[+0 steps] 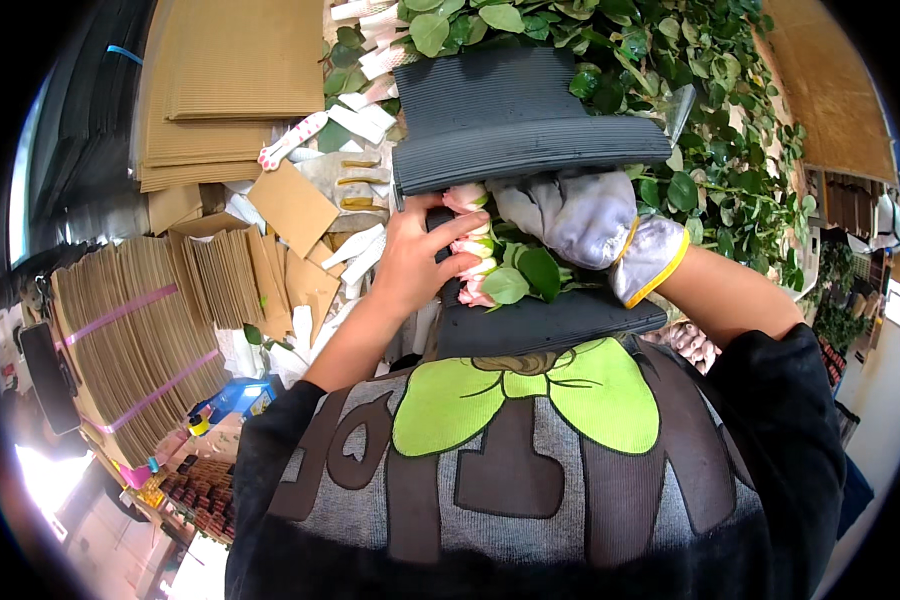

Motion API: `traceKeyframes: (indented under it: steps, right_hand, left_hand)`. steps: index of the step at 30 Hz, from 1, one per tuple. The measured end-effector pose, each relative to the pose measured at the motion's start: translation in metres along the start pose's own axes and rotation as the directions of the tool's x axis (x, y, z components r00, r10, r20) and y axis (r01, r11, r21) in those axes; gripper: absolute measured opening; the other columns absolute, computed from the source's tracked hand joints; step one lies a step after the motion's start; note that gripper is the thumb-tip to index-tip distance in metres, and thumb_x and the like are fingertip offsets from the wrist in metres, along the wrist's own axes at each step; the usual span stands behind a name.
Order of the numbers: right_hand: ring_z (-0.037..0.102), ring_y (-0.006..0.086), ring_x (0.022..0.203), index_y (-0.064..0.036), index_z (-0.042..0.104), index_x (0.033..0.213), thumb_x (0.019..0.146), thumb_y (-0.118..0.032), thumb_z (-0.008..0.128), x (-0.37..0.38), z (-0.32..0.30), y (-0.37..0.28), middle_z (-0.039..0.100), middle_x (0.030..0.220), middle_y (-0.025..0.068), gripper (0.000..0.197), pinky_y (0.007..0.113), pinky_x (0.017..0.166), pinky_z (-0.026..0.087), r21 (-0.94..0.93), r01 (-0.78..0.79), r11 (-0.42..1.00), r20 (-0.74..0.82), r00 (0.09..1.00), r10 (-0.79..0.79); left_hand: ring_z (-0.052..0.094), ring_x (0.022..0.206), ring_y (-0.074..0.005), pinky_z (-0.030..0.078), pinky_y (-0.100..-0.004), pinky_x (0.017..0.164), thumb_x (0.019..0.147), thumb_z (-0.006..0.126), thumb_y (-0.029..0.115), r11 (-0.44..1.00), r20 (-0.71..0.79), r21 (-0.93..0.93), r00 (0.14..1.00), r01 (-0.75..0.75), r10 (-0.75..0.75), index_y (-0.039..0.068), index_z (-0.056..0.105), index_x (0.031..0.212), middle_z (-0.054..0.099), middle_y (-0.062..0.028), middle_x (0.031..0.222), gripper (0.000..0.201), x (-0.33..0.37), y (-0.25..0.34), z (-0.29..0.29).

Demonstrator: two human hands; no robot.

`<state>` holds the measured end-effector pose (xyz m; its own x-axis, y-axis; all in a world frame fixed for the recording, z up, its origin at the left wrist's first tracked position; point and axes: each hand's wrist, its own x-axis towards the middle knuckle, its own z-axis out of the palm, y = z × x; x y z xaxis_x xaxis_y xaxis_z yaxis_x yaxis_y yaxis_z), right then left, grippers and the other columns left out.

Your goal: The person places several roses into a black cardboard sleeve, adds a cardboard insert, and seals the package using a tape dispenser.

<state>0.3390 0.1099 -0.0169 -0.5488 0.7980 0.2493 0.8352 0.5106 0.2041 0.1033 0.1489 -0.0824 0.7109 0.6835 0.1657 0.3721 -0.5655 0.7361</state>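
A row of pink roses [475, 246] with green leaves [538, 272] lies between a folded black corrugated sheet [530, 150] and its near black flap [550, 322]. My bare left hand [415, 245] comes from the left; its fingers curl over the blooms, gripping at the rose heads. On the right, my right hand [570, 215] wears a pale grey glove with a yellow cuff edge. It is bent closed over the stem side of the bunch, against the underside of the far fold. The glove's fingertips, and whatever is in them, are hidden.
Leafy cut stems [710, 130] pile up beyond and to the right. Flat cardboard sheets [240, 60] lie far left, strapped cardboard bundles [135, 335] nearer. White mesh sleeves [365, 120], a paw-shaped pink-and-white item [292, 140] and a spare glove [345, 182] lie beside the black sheet.
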Motion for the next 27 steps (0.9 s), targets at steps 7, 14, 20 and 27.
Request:
traceKeyframes:
  steps: [7,14,20,27]
  right_hand:
    - [0.064,0.0171,0.063,-0.0162,0.059,0.112,0.078,-0.018,0.054,0.003,0.004,-0.002,0.062,0.073,0.0027,0.035,0.032,0.053,0.049,0.054,0.005,0.999,0.075,0.997,-0.009]
    - [0.063,0.0204,0.076,-0.0083,0.058,0.117,0.082,-0.013,0.053,0.008,-0.069,0.000,0.064,0.090,0.0102,0.035,0.033,0.064,0.052,-0.027,0.002,1.000,0.211,0.977,0.004]
    - [0.068,0.0261,0.080,-0.0101,0.057,0.118,0.092,-0.018,0.058,0.009,-0.126,0.067,0.069,0.097,0.0067,0.027,0.033,0.066,0.053,0.238,-0.404,0.883,0.017,0.911,0.412]
    - [0.066,0.0275,0.074,-0.0096,0.055,0.116,0.092,-0.026,0.053,0.010,-0.008,0.126,0.066,0.097,0.0088,0.029,0.033,0.067,0.053,0.097,-0.672,0.734,0.304,0.722,0.621]
  left_hand:
    - [0.045,0.115,-0.0271,0.037,-0.0427,0.092,0.061,0.079,0.031,0.934,-0.021,0.340,0.992,-0.113,0.128,0.027,0.063,0.117,0.051,-0.0027,0.127,0.059,-0.001,0.007,-0.001]
    - [0.048,0.119,-0.0293,0.036,-0.0404,0.103,0.070,0.075,0.021,0.988,0.077,-0.154,0.997,-0.001,0.013,0.013,0.062,0.121,0.054,-0.0100,0.130,0.052,0.004,-0.008,-0.012]
    - [0.064,0.088,-0.0231,0.049,-0.0304,0.077,0.081,0.068,0.008,0.957,-0.312,-0.133,0.906,0.256,-0.286,0.003,0.068,0.103,0.066,-0.0125,0.103,0.023,-0.058,0.005,-0.027]
    - [0.062,0.060,-0.0155,0.048,-0.0272,0.057,0.080,0.071,0.011,0.923,-0.360,-0.277,0.861,0.269,-0.359,0.002,0.071,0.089,0.068,-0.0108,0.075,0.012,-0.050,0.031,-0.019]
